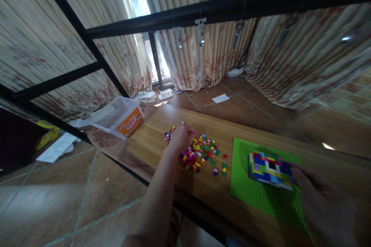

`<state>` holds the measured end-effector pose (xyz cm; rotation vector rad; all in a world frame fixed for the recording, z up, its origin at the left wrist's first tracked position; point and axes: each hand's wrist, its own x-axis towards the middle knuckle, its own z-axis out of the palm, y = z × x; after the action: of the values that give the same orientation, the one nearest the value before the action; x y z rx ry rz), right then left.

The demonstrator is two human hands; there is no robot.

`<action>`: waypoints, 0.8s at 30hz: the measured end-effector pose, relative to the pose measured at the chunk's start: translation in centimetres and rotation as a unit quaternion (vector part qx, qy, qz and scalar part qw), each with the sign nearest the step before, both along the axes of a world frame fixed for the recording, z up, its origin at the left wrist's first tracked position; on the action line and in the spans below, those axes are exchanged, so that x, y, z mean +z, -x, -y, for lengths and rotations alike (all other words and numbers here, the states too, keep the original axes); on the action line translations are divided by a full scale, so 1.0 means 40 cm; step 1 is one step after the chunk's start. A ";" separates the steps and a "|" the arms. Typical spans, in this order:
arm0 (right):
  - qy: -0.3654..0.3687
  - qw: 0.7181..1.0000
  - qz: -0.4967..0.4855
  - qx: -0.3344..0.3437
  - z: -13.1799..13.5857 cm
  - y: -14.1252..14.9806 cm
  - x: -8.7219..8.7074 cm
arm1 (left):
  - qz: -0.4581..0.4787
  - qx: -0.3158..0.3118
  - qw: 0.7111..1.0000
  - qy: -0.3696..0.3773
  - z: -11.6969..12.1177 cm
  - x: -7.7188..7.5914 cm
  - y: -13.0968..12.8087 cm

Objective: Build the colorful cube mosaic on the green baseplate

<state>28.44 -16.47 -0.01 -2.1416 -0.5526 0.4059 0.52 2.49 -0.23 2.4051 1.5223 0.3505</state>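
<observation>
Brick pile (197,153) left of baseplate (240,170)

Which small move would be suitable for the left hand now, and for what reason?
Probably the left hand should pinch a single brick from the loose bricks: its fingers are at the pile, though whether they grip one already is unclear, and the right hand holds the brick block above the green baseplate.

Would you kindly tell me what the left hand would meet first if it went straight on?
Most likely the loose bricks close by the left hand, though its exact height is unclear.
</observation>
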 end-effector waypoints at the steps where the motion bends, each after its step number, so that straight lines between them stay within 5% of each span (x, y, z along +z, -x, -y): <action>1: -0.009 1.000 -0.003 -0.001 0.000 -0.001 -0.003 | 0.014 -0.002 1.000 -0.002 0.013 0.004 0.004; 10: -0.040 0.999 -0.023 -0.005 0.002 -0.018 -0.044 | 0.183 0.080 0.979 0.033 0.052 0.062 0.107; 15: -0.026 1.000 -0.009 0.002 0.004 -0.019 -0.040 | 0.089 0.081 0.984 0.132 0.053 0.071 0.182; 24: 0.033 0.999 0.007 0.006 0.007 -0.027 -0.036 | -0.046 0.182 0.972 0.141 0.047 0.065 0.225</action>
<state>29.53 -16.76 -1.46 -2.2061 -0.5678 0.4220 -8.47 0.60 2.36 1.9491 1.9126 0.0836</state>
